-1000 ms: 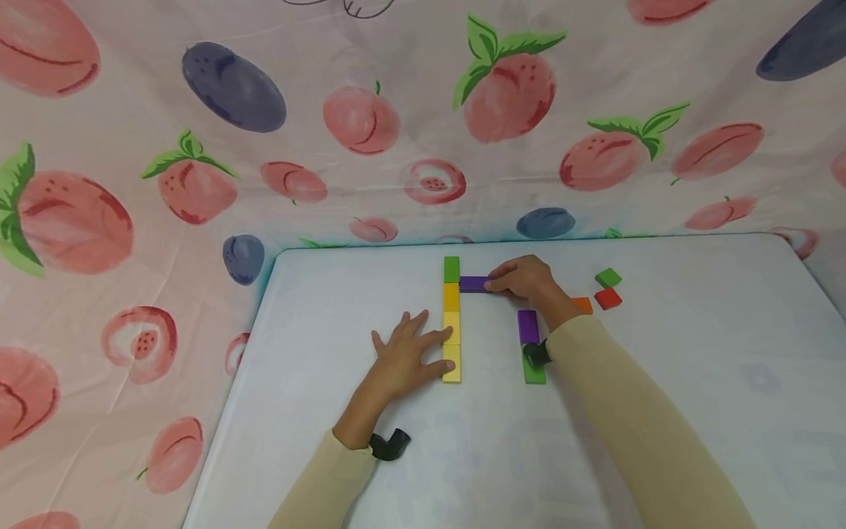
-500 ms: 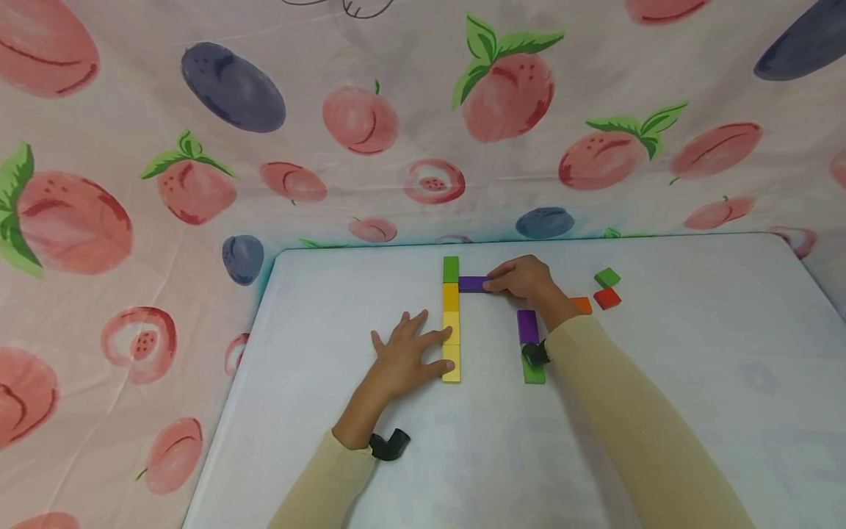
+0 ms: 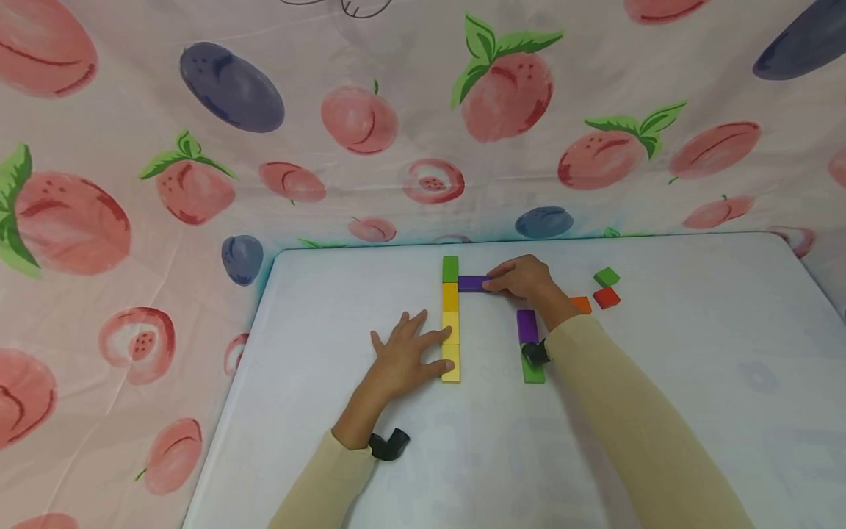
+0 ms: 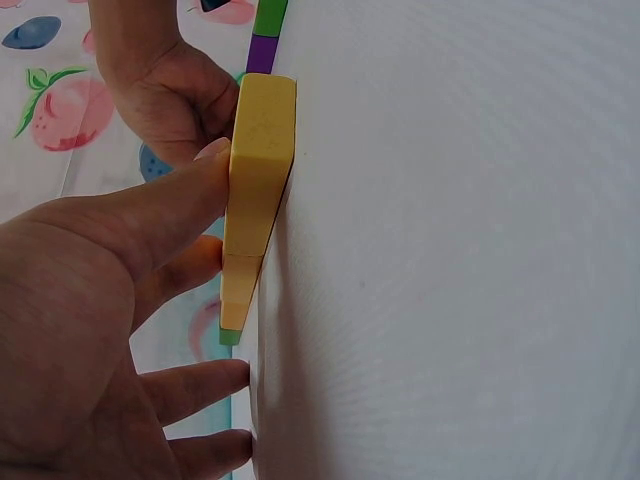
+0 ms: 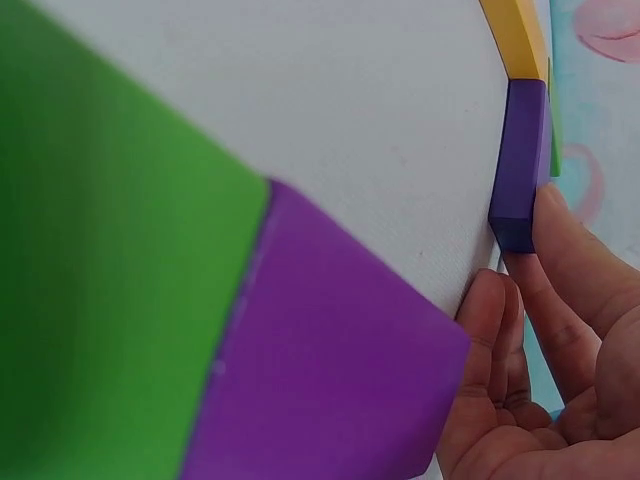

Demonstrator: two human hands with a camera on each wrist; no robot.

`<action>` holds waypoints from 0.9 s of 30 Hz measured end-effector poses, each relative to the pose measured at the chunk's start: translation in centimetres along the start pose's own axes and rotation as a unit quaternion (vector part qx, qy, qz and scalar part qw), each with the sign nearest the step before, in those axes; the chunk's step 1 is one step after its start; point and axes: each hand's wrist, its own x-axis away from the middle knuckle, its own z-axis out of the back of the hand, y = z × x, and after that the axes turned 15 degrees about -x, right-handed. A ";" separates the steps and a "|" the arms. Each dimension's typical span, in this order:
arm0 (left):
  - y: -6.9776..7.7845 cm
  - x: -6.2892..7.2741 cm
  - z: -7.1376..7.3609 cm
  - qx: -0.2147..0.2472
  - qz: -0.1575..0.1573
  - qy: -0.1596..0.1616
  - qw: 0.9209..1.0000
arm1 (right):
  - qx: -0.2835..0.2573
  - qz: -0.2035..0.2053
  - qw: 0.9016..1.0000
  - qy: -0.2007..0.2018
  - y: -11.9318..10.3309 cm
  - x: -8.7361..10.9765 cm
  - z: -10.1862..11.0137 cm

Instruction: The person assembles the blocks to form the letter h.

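A straight column of yellow blocks (image 3: 450,297) with a green block (image 3: 450,269) at its far end lies on the white table. My left hand (image 3: 399,360) is spread beside it, thumb and index fingertips resting on the two nearer yellow blocks. At the column's right side, near the green end, my right hand (image 3: 526,279) pinches the outer end of a purple block (image 5: 522,150). That block lies crosswise, its other end right at the column. Closer to me, a second purple block (image 3: 526,325) and a green block (image 3: 534,374) form a short line, partly covered by the wrist camera.
Right of my right hand are an orange block (image 3: 581,304), partly hidden by the arm, a red block (image 3: 606,297) and a green block (image 3: 606,277). A fruit-patterned cloth (image 3: 396,59) rises behind the white table (image 3: 661,411) and along its left side.
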 end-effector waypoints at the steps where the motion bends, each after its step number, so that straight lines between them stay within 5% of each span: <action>1: 0.0 0.0 0.0 0.001 0.000 0.000 1.000 | -0.002 -0.002 1.000 -0.001 0.0 0.0 0.0; 14: 0.0 0.1 0.1 -0.001 -0.002 0.002 1.000 | -0.011 -0.005 1.000 -0.015 0.1 0.0 0.2; 22: 0.0 0.1 0.2 0.001 -0.007 0.005 1.000 | -0.063 0.006 0.996 -0.064 0.3 0.2 1.0; 27: 0.0 0.1 0.2 0.003 -0.007 0.006 1.000 | -0.074 0.029 0.996 -0.049 0.1 0.7 2.0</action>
